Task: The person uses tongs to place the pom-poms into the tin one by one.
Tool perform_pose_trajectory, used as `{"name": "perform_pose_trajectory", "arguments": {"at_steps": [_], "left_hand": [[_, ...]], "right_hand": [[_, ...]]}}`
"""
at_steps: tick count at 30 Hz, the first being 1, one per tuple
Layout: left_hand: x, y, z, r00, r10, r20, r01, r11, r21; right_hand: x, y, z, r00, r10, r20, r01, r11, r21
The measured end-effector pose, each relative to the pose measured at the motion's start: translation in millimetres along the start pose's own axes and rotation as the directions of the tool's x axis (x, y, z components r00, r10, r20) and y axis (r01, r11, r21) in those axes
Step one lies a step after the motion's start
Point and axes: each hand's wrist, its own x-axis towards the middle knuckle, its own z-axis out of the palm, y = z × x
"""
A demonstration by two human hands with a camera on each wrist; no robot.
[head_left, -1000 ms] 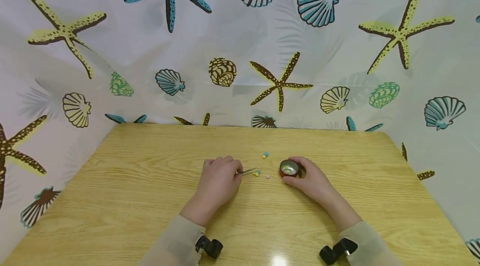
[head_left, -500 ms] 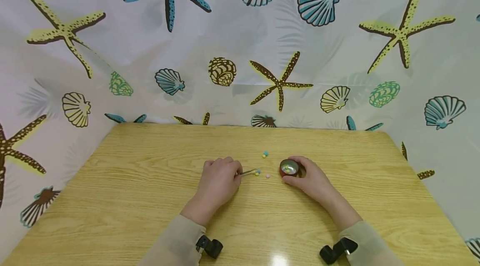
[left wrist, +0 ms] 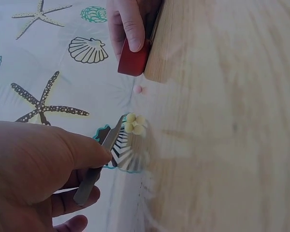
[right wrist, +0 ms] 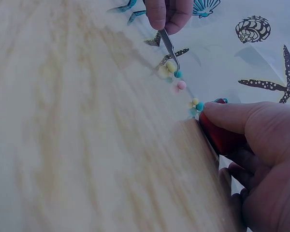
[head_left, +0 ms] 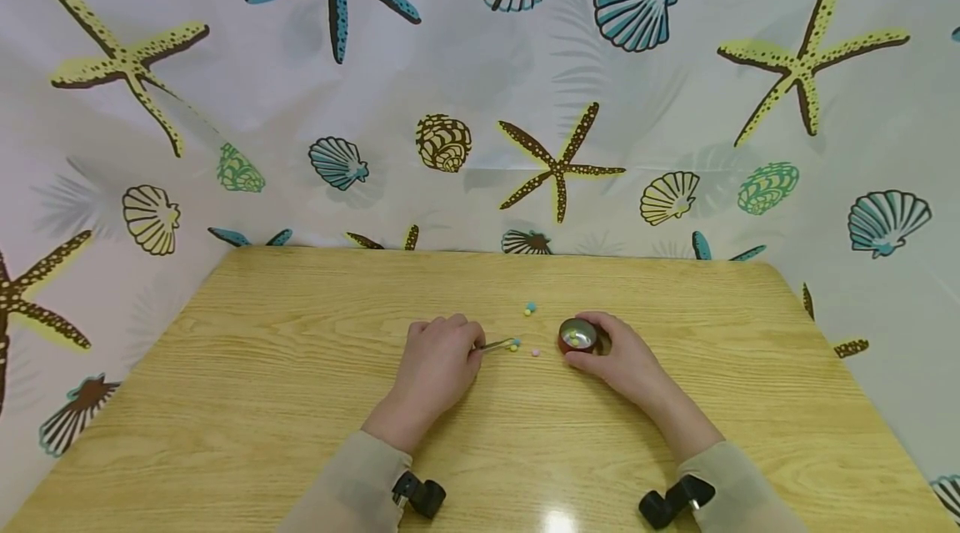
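Note:
My left hand (head_left: 438, 362) pinches metal tweezers (left wrist: 99, 164) between thumb and fingers. Their bent tips are right at a blue bead (right wrist: 178, 74), with yellow beads (left wrist: 129, 126) beside it on the table. On the right, a small red cup (left wrist: 133, 60) with a silvery inside stands tilted slightly, and my right hand (head_left: 626, 358) grips it from its right side, thumb in front. A few yellow beads (head_left: 575, 339) lie inside the cup. Between the tweezers and the cup sits a single pink bead (head_left: 536, 353).
Farther back, another blue bead (head_left: 532, 306) and a yellow bead (head_left: 528, 313) lie close together. The wooden table (head_left: 300, 299) ends at a white curtain (head_left: 480, 57) printed with starfish and shells. A black camera mount (head_left: 418, 494) is on each sleeve.
The tweezer tips have shifted slightly and come in against the blue bead. My right hand and the cup stay in place.

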Motion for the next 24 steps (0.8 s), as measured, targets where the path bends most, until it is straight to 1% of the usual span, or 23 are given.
{"name": "perform_pose_trajectory", "arguments": {"at_steps": [7,18,24], "left_hand": [[1.5,1.5,-3.5,1.000,-0.009,-0.020,0.009,1.000,-0.006],[4.3,4.7,-6.0,0.998,0.003,-0.061,-0.005,0.999,-0.046],[6.3,12.9,-10.3,0.998,0.003,-0.070,-0.008,0.997,-0.078]], "right_hand": [[1,0,-1,1.000,0.001,-0.002,-0.001,1.000,-0.007],[0,0,-1,1.000,0.001,-0.002,-0.001,1.000,-0.013],[0,0,0,1.000,0.008,-0.001,-0.008,1.000,-0.006]]}}
